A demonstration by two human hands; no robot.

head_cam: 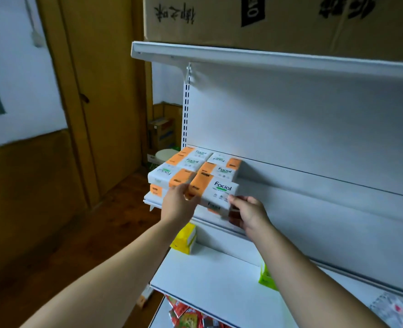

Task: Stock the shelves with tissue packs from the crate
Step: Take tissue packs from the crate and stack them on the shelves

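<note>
Head cam: L hand point(178, 204) fingers curled round orange end of tissue pack point(216, 190). R hand point(248, 214) pinches its white end, thumb + fingertips. Pack at front edge of mid shelf point(278, 200), near left end, just in front of stacked packs point(191, 163). Yellow pack point(185, 237) on lower shelf point(207, 275), back-left corner.

Shop stockroom; white gondola shelving point(314, 129); cardboard carton point(278, 20) on top
</note>
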